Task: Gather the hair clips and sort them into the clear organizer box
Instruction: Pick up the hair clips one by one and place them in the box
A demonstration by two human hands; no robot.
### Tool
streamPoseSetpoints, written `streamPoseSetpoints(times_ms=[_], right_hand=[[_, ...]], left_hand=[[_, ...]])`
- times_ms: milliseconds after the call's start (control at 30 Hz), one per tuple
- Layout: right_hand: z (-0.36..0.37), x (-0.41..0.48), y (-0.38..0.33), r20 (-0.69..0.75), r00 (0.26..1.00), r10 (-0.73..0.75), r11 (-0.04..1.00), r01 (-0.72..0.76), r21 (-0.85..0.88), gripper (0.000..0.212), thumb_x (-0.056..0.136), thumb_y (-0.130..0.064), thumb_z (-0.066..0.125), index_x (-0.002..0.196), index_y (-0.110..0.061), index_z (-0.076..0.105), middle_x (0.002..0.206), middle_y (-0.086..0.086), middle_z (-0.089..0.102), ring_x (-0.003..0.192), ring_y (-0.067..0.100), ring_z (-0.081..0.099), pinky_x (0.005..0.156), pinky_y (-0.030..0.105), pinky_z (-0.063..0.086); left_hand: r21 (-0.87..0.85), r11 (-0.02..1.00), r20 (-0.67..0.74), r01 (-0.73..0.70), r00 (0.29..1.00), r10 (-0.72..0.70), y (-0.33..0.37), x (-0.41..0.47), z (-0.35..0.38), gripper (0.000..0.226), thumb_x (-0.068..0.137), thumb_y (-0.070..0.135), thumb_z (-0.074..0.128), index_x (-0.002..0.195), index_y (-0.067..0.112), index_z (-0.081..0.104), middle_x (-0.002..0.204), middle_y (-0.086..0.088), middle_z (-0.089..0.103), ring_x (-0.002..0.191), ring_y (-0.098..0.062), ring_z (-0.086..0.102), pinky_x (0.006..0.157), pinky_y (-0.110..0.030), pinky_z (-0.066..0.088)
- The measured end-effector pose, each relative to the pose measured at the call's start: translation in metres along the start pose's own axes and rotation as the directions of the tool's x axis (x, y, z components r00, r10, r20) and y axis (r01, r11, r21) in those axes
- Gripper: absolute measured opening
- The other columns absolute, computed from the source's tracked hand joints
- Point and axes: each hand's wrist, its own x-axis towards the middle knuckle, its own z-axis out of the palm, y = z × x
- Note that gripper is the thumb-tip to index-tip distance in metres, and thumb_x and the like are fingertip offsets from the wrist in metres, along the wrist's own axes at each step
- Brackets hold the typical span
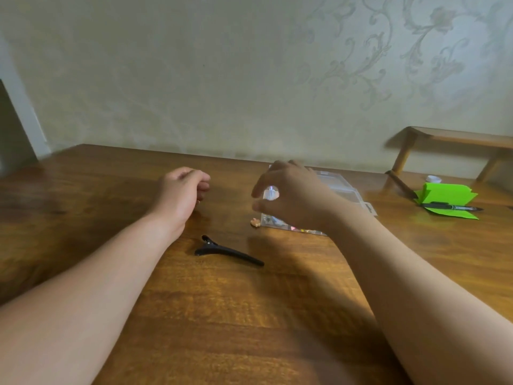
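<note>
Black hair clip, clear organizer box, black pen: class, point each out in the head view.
black hair clip [230,251]: head view, middle of its long arm.
clear organizer box [347,190]: head view, its bare top surface.
black pen [451,207]: head view, mid-barrel.

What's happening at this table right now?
A person is sorting hair clips. The right hand pinches a small clear item, too blurred to identify, by the clear organizer box, which has some colourful pieces in its near compartments. The left hand lies curled on the table; whether it holds anything cannot be told. A long black clip and a small tan clip lie on the wood outside the box.
</note>
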Motion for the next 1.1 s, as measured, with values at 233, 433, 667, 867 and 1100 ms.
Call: streamPoseSetpoints(times_ms=[233, 433, 667, 867, 1100], right_hand=[[0.015, -0.002, -0.013, 0.151, 0.985, -0.088, 0.932, 0.135, -0.335, 0.024, 0.100, -0.049, 0.058, 0.111, -0.038, 0.076, 0.145, -0.011, 0.055, 0.141, 0.020, 0.037, 0.113, 0.049, 0.034], [0.016, 0.000, -0.014, 0.191, 0.978, -0.079, 0.940, 0.137, -0.313, 0.027, 0.101, -0.046, 0.053, 0.112, -0.035, 0.075, 0.143, -0.011, 0.056, 0.141, 0.020, 0.036, 0.115, 0.051, 0.032], [0.015, 0.001, -0.022, 0.094, 0.991, -0.091, 0.972, 0.109, -0.208, 0.036, 0.084, -0.059, 0.050, 0.095, -0.034, 0.073, 0.126, -0.011, 0.060, 0.128, 0.016, 0.046, 0.112, 0.044, 0.036], [-0.029, -0.005, 0.025, -0.009, 0.990, 0.144, 0.977, -0.144, -0.156, 0.021, 0.088, -0.051, 0.066, 0.100, -0.036, 0.075, 0.118, -0.007, 0.061, 0.115, 0.019, 0.052, 0.099, 0.041, 0.043], [-0.025, -0.011, 0.033, 0.087, 0.975, 0.205, 0.976, -0.210, 0.051, 0.024, 0.095, -0.047, 0.067, 0.102, -0.029, 0.080, 0.101, -0.015, 0.070, 0.092, 0.008, 0.066, 0.086, 0.037, 0.057]], left_hand=[[-0.007, 1.000, 0.004, -0.010, 1.000, 0.010, -0.001, 0.000, -0.001, 0.022, 0.106, 0.021, 0.055, 0.103, 0.015, 0.075, 0.099, -0.009, 0.074, 0.085, -0.018, 0.064, 0.079, -0.032, 0.049], [0.006, 1.000, 0.012, -0.010, 1.000, 0.010, -0.002, 0.001, -0.001, 0.022, 0.106, 0.023, 0.054, 0.103, 0.017, 0.075, 0.098, -0.007, 0.075, 0.086, -0.018, 0.065, 0.083, -0.035, 0.050], [0.016, 1.000, 0.003, -0.006, 1.000, 0.006, -0.002, 0.000, -0.001, 0.021, 0.105, 0.026, 0.056, 0.103, 0.020, 0.076, 0.099, -0.004, 0.076, 0.091, -0.020, 0.068, 0.088, -0.039, 0.054], [0.010, 1.000, 0.006, -0.012, 1.000, 0.012, -0.002, 0.001, -0.001, 0.021, 0.106, 0.024, 0.055, 0.104, 0.017, 0.075, 0.100, -0.006, 0.075, 0.089, -0.019, 0.066, 0.080, -0.034, 0.050], [0.025, 0.999, 0.012, -0.025, 1.000, 0.024, -0.002, 0.000, -0.002, 0.022, 0.107, 0.023, 0.054, 0.105, 0.015, 0.074, 0.102, -0.009, 0.074, 0.088, -0.020, 0.065, 0.080, -0.034, 0.051]])
